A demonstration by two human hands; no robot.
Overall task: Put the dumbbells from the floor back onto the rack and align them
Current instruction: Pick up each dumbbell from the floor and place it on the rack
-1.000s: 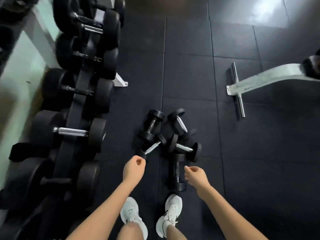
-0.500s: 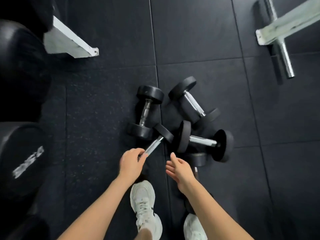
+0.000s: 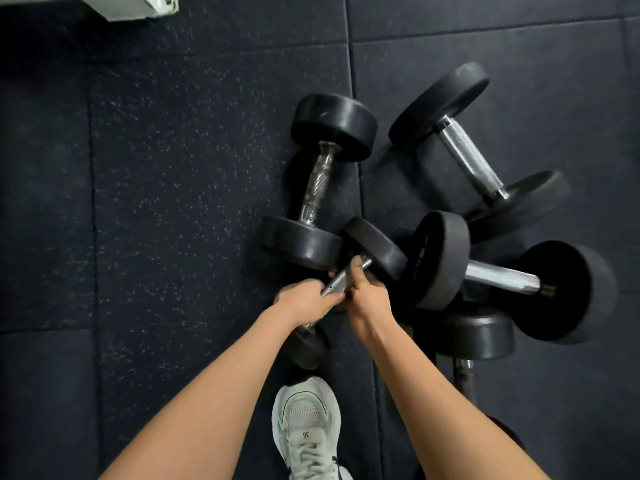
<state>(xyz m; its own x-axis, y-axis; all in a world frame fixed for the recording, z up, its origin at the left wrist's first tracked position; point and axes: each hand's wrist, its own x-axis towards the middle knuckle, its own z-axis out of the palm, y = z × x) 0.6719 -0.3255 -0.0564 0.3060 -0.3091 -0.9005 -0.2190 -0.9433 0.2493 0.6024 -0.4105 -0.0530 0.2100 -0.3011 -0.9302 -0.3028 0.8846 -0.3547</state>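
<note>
Both hands are on the same small dumbbell (image 3: 360, 268), which lies on the black rubber floor (image 3: 173, 202) in the middle of a heap of dumbbells. The left hand (image 3: 304, 301) is closed around the near part of its chrome handle, with the fingers wrapped under the bar. The right hand (image 3: 367, 299) grasps the handle just beside it, higher along the bar, with the thumb over the metal. The two hands touch each other.

The far head of this dumbbell leans against the lower head of a second dumbbell (image 3: 320, 181), which lies to the left with its handle pointing away from the person. To the right lies a bigger dumbbell (image 3: 502, 275) with a bright handle, and its left head is just beside the held one. Behind it, a fourth dumbbell (image 3: 474, 157) rests at an angle. A fifth dumbbell (image 3: 474, 334) lies partly under the right forearm.

A white sneaker (image 3: 306, 427) stands between the arms. The white foot of the rack (image 3: 138, 6) shows at the top left corner, well apart from the heap.
</note>
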